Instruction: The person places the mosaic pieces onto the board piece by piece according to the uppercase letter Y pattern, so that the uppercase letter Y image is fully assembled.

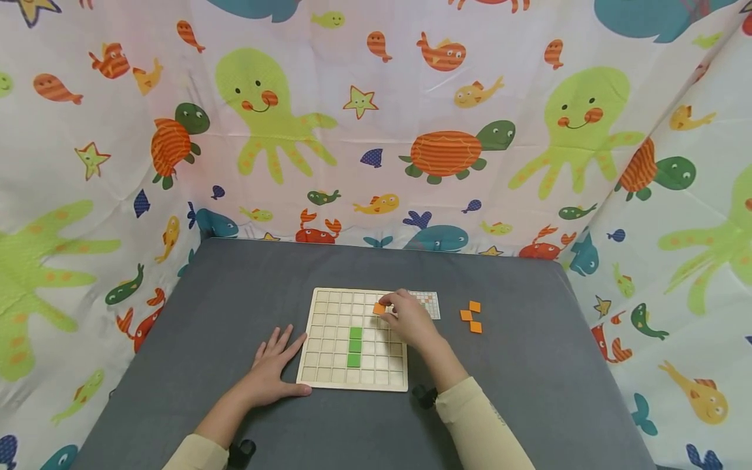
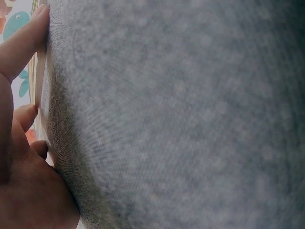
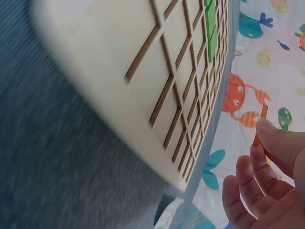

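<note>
In the head view, the board (image 1: 381, 361) lies on the grey table (image 1: 517, 365), bearing three green tiles (image 1: 354, 360) in a column that runs toward its far edge. The right hand (image 1: 411, 320) pinches an orange tile (image 1: 378, 308) over the board's far side, beyond and to the right of that column, and is plainly the nearer hand to it (the tile looks square, so it has no long axis to line up). The left hand (image 1: 271, 370) rests at the board's left edge, fingers spread, thumb by the near left corner. Well to the right of the board lie three more orange tiles (image 1: 466, 315); a card (image 1: 429, 303), partly hidden by the right hand, lies just beside its far right corner. In the left wrist view, the left hand touches the board's edge and pinches nothing. In the right wrist view, the orange tile shows edge-on between thumb and forefinger, raised off the board; which cell it is over, I cannot tell.
</note>
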The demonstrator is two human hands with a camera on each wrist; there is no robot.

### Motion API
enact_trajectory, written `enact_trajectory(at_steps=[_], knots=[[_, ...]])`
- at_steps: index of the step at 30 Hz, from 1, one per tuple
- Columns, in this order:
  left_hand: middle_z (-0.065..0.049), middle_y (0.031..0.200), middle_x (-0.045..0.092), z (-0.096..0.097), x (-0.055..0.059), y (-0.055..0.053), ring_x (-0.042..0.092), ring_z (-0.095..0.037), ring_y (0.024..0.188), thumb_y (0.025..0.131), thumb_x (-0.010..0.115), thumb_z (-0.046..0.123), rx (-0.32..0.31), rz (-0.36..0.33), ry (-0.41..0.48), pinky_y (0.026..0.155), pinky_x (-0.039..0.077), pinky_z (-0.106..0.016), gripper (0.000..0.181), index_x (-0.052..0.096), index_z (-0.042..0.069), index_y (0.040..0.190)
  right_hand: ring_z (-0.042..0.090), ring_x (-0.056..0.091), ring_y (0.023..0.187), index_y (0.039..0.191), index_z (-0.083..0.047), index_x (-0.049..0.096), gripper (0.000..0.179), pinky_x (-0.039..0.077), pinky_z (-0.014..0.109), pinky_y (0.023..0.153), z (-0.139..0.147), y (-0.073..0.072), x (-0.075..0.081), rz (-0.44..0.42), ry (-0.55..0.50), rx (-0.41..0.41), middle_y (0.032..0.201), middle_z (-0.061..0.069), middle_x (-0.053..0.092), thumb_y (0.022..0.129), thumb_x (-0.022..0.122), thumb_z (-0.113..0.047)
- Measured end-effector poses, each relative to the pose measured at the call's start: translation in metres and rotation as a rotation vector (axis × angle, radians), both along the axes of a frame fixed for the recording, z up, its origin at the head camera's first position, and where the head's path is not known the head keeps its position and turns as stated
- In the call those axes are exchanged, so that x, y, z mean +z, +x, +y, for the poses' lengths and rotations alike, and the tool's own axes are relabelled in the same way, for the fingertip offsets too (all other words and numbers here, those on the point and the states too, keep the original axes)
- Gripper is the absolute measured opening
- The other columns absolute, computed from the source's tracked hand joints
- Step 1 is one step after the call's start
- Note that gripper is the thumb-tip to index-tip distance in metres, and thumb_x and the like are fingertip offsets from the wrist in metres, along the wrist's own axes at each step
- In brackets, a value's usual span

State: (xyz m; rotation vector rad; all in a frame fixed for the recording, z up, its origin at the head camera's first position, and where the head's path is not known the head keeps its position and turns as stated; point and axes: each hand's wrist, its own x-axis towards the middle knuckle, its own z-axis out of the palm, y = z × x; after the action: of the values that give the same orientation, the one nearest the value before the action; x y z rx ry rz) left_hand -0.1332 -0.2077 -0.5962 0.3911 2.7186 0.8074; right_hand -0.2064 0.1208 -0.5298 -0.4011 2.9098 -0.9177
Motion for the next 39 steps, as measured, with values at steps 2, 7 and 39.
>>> enact_trajectory(at_steps=[2,7,39], knots=[[-0.018,0.169,0.01,0.0,-0.001,0.001,-0.002,-0.045,0.155,0.067,0.081,0.071,0.001,0.008,-0.002,0.117,0.004,-0.071,0.119,0.029,0.021,0.161,0.022,0.062,0.097,0.119,-0.013,0.071,0.024,0.055,0.038,0.079,-0.006,-0.002,-0.002,-0.006,-0.002,0.017,0.115,0.005,0.062,0.096,0.071,-0.017],[-0.018,0.169,0.01,-0.002,-0.002,0.001,-0.002,-0.045,0.155,0.066,0.081,0.071,-0.001,0.014,0.009,0.117,0.004,-0.071,0.119,0.03,0.021,0.161,0.021,0.063,0.099,0.122,-0.015,0.07,0.024,0.055,0.037,0.08,-0.018,-0.01,-0.007,-0.039,-0.009,0.049,0.118,0.004,0.061,0.098,0.068,-0.018],[-0.019,0.169,0.009,-0.002,0.0,-0.002,-0.003,-0.047,0.154,0.067,0.082,0.068,-0.005,0.001,0.027,0.116,0.003,-0.072,0.118,0.029,0.02,0.161,0.018,0.064,0.105,0.119,-0.017,0.073,0.026,0.055,0.037,0.088,-0.093,-0.048,-0.022,-0.114,0.093,0.094,0.115,0.001,0.065,0.094,0.072,-0.02]])
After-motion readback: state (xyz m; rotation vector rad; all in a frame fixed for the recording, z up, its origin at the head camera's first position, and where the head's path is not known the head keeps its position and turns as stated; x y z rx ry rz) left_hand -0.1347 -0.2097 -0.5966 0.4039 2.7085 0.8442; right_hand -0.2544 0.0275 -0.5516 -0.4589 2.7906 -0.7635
